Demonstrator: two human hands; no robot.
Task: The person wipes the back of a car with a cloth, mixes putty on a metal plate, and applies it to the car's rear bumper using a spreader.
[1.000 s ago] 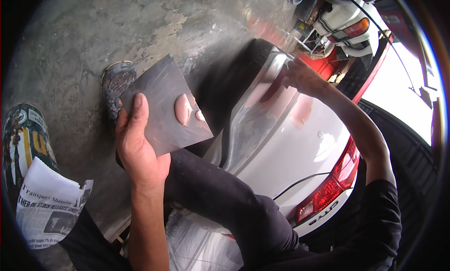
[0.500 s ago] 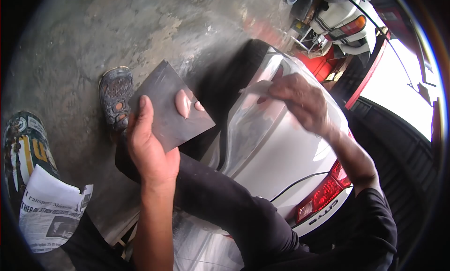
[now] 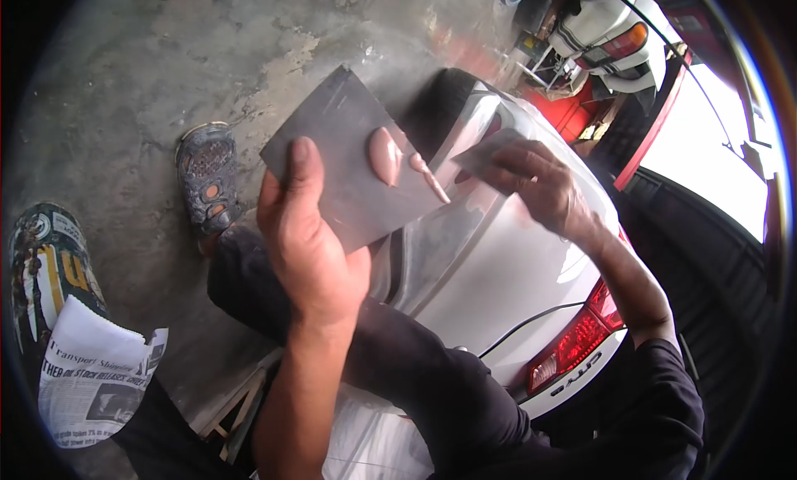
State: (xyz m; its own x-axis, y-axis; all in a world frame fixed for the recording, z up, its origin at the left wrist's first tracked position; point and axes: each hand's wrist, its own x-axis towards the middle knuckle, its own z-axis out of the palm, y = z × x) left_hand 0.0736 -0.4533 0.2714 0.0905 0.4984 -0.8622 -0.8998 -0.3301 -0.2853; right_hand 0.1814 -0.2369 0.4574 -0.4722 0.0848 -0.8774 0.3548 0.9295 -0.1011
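My left hand grips a flat grey mixing plate by its lower left edge, thumb on top. On the plate lies a pinkish blob of filler paste, with a thinner smear of paste along the right edge. Pinched in my right hand is a thin grey spreader, just right of the plate and above the car's rear fender. The white car has dull, patchy areas on that fender. Its red tail light sits below my right forearm.
A green tin stands at the left with a piece of newspaper against it. My clog-shod foot rests on the concrete floor. Another white vehicle and a red object are at the upper right.
My left hand has moved the plate right and up, closer to the spreader. The paste at the plate's right edge now stretches into a longer strip. The spreader has tilted and shifted slightly right.
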